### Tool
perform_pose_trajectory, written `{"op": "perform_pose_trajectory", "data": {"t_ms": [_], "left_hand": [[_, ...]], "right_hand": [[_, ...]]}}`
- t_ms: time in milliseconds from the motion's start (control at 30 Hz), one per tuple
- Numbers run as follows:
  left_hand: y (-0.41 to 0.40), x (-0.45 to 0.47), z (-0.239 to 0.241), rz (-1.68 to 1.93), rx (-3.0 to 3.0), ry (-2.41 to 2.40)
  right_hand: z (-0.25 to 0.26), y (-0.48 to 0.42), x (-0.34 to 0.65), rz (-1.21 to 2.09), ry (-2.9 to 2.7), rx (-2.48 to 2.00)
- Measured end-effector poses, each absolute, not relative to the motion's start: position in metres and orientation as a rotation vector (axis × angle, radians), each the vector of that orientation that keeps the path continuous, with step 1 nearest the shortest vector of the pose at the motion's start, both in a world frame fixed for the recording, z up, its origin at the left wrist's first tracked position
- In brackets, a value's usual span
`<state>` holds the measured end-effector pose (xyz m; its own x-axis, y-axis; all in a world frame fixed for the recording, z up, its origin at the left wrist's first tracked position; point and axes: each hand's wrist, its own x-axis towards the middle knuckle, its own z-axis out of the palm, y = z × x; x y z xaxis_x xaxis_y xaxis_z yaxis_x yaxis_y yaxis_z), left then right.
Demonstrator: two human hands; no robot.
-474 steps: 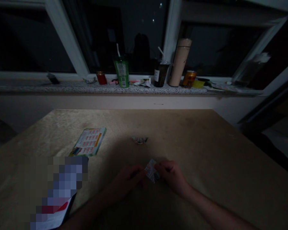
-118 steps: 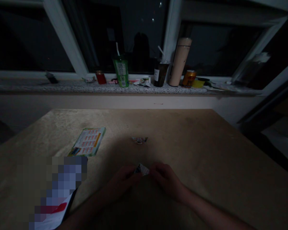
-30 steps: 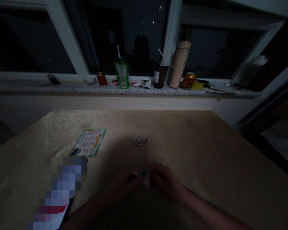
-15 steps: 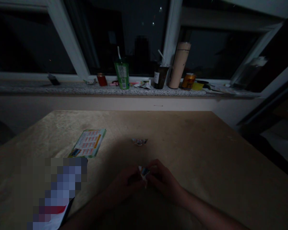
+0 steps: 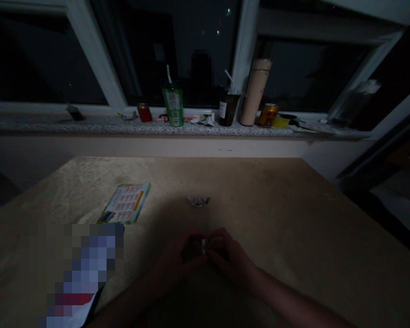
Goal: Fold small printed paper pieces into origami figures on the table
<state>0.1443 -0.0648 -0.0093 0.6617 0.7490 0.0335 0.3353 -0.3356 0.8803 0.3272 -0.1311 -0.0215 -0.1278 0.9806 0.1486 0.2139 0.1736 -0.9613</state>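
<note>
Near the front middle of the table, my left hand point(image 5: 177, 255) and my right hand point(image 5: 230, 255) meet with fingers pinched together. Between their fingertips is a small piece of folded printed paper point(image 5: 204, 246), mostly hidden by the fingers, with a pale part showing. Beyond the hands lies a second folded paper piece point(image 5: 198, 201), colourfully printed, wide with pointed ends, a bit like a boat. Neither hand touches it. The light is dim, so the folds are hard to make out.
To the left lie a printed card point(image 5: 126, 203) and a pixelated item point(image 5: 89, 269). Along the granite windowsill point(image 5: 105, 127) stand a red jar point(image 5: 144, 112), a green cup with a straw point(image 5: 174, 107), a dark cup point(image 5: 228, 109), a pink flask point(image 5: 256, 93) and an orange can point(image 5: 268, 115).
Both hands' fingers have shifted around the paper, and less of its printed face shows now. The paper on the table has stayed in place.
</note>
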Motion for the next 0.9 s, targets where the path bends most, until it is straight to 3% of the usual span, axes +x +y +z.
{"op": "perform_pose_trajectory", "data": {"t_ms": [900], "left_hand": [[-0.067,0.145,-0.007,0.529,1.986,0.952]], "right_hand": [[-0.021,-0.133,0.327,1.038,-1.513,-1.281]]}}
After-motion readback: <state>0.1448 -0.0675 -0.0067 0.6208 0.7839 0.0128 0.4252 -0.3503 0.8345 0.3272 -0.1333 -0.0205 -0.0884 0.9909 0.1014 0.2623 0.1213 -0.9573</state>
